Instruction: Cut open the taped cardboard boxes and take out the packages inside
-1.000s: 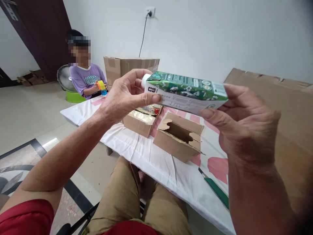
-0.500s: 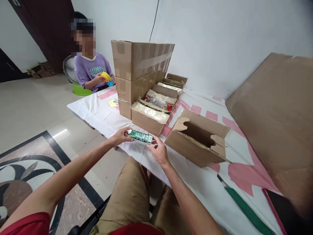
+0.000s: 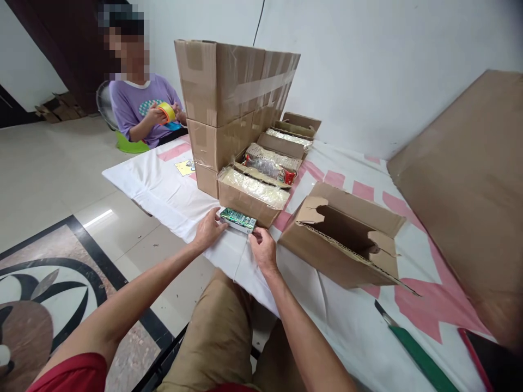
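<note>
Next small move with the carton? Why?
I'd probably settle the green-and-white rectangular carton flat on the pink-and-white cloth: the left hand and right hand hold its opposite ends, and it seems on or just above that cloth.

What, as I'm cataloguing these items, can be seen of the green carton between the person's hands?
The green carton is long and box-shaped, apparently coated paperboard, with a shiny green printed upper face and a pale near side. Its print is too small to read. It lies lengthwise, on or just above the tablecloth, in front of a cardboard box. The left hand grips one end, partly hiding it; the right hand grips the other.
</note>
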{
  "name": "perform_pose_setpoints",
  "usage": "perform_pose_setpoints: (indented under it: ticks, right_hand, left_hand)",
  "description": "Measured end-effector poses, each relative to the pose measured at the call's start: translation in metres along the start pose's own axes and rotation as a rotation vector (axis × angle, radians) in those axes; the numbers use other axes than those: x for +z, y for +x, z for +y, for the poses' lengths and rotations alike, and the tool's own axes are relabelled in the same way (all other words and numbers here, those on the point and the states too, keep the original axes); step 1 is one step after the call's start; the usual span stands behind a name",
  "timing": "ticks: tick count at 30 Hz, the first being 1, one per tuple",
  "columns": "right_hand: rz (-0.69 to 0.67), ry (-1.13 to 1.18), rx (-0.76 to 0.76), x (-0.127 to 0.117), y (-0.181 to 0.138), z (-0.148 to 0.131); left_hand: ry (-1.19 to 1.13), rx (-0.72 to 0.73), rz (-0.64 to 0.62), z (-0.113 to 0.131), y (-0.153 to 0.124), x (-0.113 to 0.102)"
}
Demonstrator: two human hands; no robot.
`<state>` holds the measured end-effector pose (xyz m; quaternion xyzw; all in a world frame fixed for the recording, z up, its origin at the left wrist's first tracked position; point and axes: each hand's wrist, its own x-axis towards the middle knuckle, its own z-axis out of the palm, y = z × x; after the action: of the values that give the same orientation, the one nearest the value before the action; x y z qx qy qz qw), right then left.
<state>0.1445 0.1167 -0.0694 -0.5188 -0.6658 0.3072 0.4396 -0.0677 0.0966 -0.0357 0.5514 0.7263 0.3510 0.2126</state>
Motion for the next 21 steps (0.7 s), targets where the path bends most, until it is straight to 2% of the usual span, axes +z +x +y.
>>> perform_pose_setpoints:
  ticks: [4,7,9,11,13,15,17,19,21]
  right_hand:
    - [-0.044,0.000,-0.023,-0.003,-0.002,-0.009]
    - [-0.086,-0.003,-0.045,-0.025,-0.025,-0.021]
    - [-0.132,-0.005,-0.065,-0.054,-0.053,-0.030]
    - [-0.190,-0.014,-0.077,-0.095,-0.088,-0.038]
    - [-0.259,-0.057,-0.057,-0.142,-0.123,-0.041]
    - [-0.177,-0.129,0.040,-0.191,-0.150,-0.038]
    - [-0.016,-0.206,0.154,-0.232,-0.163,-0.029]
    - [0.154,-0.261,0.220,-0.261,-0.160,-0.017]
    - [0.266,-0.252,0.224,-0.276,-0.142,-0.005]
  left_hand:
    - [0.027,-0.013,0.042,0.010,0.009,0.005]
    - [0.025,-0.024,0.065,0.015,0.001,0.005]
    - [0.015,0.020,0.101,0.018,-0.018,0.006]
    - [-0.007,0.157,0.152,0.022,-0.043,0.010]
    - [-0.056,0.313,0.110,0.032,-0.068,0.018]
    - [-0.126,0.435,0.031,0.051,-0.088,0.030]
    - [-0.219,0.496,-0.034,0.078,-0.096,0.045]
    - [-0.331,0.495,-0.074,0.109,-0.093,0.061]
    - [-0.454,0.427,-0.094,0.137,-0.082,0.076]
